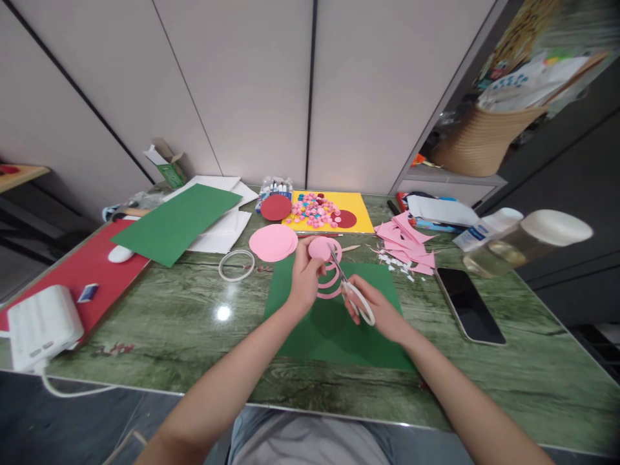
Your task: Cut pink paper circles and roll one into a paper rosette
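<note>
My left hand [306, 274] pinches a pink paper circle [318, 248] from which a curling strip hangs down. In my right hand [371, 300] is a pair of white-handled scissors [360, 302], its blades pointing up at the edge of the pink paper. Below both hands lies a green paper sheet [334, 345] on the table. A stack of pink paper circles [272, 243] sits just left of my left hand, with a white ring [236, 265] in front of it. Pink paper scraps [404, 242] are heaped beyond my right hand.
Small pink and coloured pieces [314, 210] cover part of a yellow sheet [361, 203] at the back. A phone [469, 305] and a clear bottle [526, 242] stand at right. On the left are another green sheet [179, 223], a red sheet [116, 261] and a white power bank [46, 323].
</note>
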`<action>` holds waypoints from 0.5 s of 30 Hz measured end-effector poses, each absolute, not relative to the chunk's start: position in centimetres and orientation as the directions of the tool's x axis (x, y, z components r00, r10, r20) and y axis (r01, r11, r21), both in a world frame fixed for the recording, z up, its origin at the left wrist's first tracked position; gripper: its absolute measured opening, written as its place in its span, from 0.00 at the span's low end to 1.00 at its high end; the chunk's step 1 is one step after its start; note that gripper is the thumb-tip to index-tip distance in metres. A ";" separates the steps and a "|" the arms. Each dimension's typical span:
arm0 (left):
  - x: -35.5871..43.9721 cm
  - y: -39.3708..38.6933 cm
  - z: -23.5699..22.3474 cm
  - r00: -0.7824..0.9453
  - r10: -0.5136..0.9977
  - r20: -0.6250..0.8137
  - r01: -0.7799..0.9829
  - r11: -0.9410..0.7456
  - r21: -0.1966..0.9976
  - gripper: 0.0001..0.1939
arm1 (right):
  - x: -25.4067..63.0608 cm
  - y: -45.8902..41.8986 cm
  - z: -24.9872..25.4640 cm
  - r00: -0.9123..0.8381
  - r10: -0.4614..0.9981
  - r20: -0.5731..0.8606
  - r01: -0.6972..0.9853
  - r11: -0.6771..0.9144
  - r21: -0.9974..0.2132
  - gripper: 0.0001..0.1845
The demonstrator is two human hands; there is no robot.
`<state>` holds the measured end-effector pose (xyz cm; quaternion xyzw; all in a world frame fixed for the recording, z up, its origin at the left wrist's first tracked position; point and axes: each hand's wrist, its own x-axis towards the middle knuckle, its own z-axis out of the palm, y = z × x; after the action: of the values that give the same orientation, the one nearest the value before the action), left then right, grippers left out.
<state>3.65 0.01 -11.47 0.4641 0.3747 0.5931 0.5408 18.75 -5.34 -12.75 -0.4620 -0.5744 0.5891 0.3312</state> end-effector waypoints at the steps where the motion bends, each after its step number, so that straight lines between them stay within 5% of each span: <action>1: 3.6 0.0 -11.5 0.014 0.989 0.148 -0.295 -0.138 0.946 0.16 | 18.7 -5.4 -12.7 -0.355 0.921 -0.162 0.139 -0.119 -0.983 0.12; 15: 3.3 0.5 -11.6 -0.036 0.989 0.141 -0.340 -0.145 0.929 0.15 | 18.8 -5.4 -12.8 -0.365 0.919 -0.151 0.164 -0.097 -0.982 0.11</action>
<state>3.33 0.47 -11.60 0.4379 0.3707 0.6170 0.5387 18.79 -5.37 -12.78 -0.4602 -0.5880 0.5801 0.3253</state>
